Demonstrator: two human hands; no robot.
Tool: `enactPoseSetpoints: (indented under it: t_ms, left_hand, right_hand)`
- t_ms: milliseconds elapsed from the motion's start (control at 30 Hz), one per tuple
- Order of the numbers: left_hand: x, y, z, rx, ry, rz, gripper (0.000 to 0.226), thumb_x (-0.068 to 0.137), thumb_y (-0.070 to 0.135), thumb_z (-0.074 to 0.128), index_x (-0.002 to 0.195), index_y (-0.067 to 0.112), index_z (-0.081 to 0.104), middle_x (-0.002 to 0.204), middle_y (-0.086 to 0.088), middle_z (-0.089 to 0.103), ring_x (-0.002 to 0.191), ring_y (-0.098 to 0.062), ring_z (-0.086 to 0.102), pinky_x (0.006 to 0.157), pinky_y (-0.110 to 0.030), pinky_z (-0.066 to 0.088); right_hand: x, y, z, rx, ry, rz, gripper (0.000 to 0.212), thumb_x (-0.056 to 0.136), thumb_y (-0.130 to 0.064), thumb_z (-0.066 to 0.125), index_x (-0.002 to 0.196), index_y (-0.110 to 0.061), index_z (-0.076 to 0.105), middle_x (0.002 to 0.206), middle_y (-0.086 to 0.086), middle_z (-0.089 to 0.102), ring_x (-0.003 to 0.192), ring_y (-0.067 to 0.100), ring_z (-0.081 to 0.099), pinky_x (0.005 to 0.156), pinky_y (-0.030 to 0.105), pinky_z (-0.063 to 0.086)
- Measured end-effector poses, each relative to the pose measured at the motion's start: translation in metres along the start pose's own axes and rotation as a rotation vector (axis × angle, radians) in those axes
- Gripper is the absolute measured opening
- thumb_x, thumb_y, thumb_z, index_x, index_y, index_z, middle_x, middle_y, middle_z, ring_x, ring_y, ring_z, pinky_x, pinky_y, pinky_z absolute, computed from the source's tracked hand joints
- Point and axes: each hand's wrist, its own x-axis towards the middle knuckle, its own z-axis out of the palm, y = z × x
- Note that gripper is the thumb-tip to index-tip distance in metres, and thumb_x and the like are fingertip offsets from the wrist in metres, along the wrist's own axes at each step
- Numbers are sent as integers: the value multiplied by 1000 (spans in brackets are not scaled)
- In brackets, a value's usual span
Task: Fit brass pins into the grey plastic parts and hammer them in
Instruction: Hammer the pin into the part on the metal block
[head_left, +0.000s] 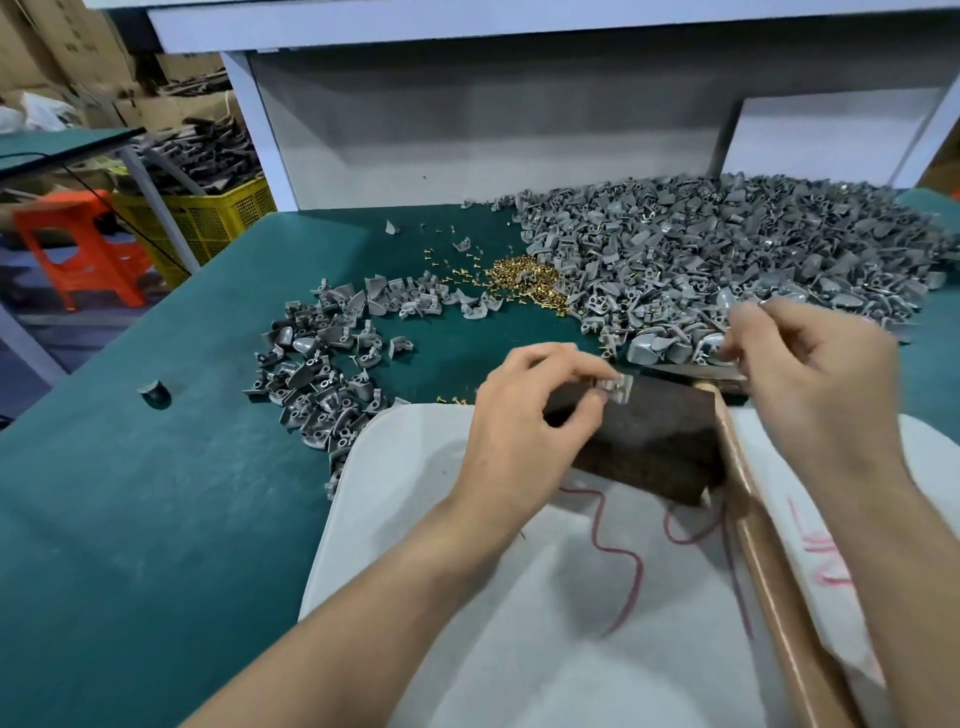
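Note:
My left hand (535, 415) pinches a small grey plastic part (618, 387) against the top edge of a dark block (654, 441). Blurred by motion, my right hand (815, 379) hovers over the near edge of the big heap of grey parts (727, 249), its fingertips drawn together; whether they hold anything cannot be made out. A hammer lies beside the block, its wooden handle (769, 571) running toward me and its head (691, 371) under my right hand. Brass pins (524, 275) form a small heap left of the big pile.
A smaller pile of grey parts (322, 364) lies left of centre on the green table (130, 493), with one lone part (155, 392) further left. White cloth (519, 597) with red thread lies under the block. A yellow crate (208, 218) and an orange stool (83, 244) stand beyond the table.

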Motion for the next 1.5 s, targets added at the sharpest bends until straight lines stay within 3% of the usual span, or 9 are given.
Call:
enactPoseSetpoints:
  t_ms: [100, 167, 433, 533, 767, 867, 1000, 1167, 1500]
  left_hand:
    - [1, -8, 3, 35, -76, -200, 11, 81, 20, 71, 79, 31, 69, 118, 16, 62, 129, -6, 34, 110, -39, 27]
    - [4, -11, 2, -16, -78, -264, 17, 81, 20, 72, 74, 34, 67, 122, 15, 59, 131, -11, 34, 111, -38, 26]
    - [1, -11, 1, -187, -146, -305, 12, 82, 15, 70, 78, 26, 69, 124, 13, 56, 116, 7, 48, 95, -13, 35]
    - [1, -9, -1, -198, -157, -311, 11, 83, 15, 70, 78, 25, 68, 125, 13, 55, 111, 7, 51, 93, -12, 36]
    - [-3, -8, 2, -208, -118, -326, 20, 81, 13, 70, 71, 28, 64, 123, 13, 56, 111, 2, 52, 92, -16, 35]
    - [-4, -5, 5, -204, -91, -318, 16, 81, 12, 69, 72, 25, 66, 117, 14, 57, 111, 4, 51, 86, -2, 33]
    - [-5, -4, 8, -197, -76, -297, 11, 81, 8, 68, 78, 18, 68, 112, 11, 57, 106, 3, 53, 81, 3, 32]
    - [-4, -7, 7, -154, -90, -238, 12, 82, 5, 67, 82, 16, 69, 110, 6, 59, 102, -5, 57, 88, -10, 41]
    - [-1, -9, 6, -173, -85, -261, 11, 82, 5, 69, 79, 15, 69, 107, 6, 61, 94, 4, 56, 80, 0, 35]
  right_hand:
    - [7, 26, 2, -544, -299, 402, 27, 87, -33, 53, 75, -10, 61, 83, 20, 66, 73, 33, 55, 63, 27, 38]
    - [4, 31, 9, -637, -431, 469, 29, 90, -34, 51, 87, -8, 63, 94, 24, 65, 88, 37, 59, 70, 32, 41]
    - [5, 17, -6, -544, -721, 447, 25, 71, -17, 74, 88, -7, 59, 69, 8, 62, 70, 26, 59, 60, 29, 43]
    - [11, 6, -7, -604, -724, 448, 9, 72, -9, 69, 74, -1, 66, 48, 7, 58, 52, 25, 58, 54, 27, 47]
    - [21, -2, -24, -533, -544, 549, 27, 94, -16, 48, 72, 0, 45, 56, 10, 48, 23, 19, 42, 28, 16, 31]
    - [28, -15, -39, -391, -471, 521, 43, 97, -33, 44, 66, -4, 43, 34, 5, 43, 23, 21, 43, 30, 17, 31]
    - [20, -53, -38, -111, -555, 596, 30, 89, -26, 46, 67, -6, 47, 33, 7, 38, 25, 17, 35, 37, 16, 30]
    - [-6, -72, -20, -259, -618, 339, 33, 98, -27, 41, 72, -8, 42, 36, 3, 41, 25, 20, 40, 33, 20, 31]
    - [-6, -79, -17, -479, -598, 162, 38, 99, -30, 37, 68, -10, 41, 56, 7, 48, 35, 22, 56, 29, 22, 36]
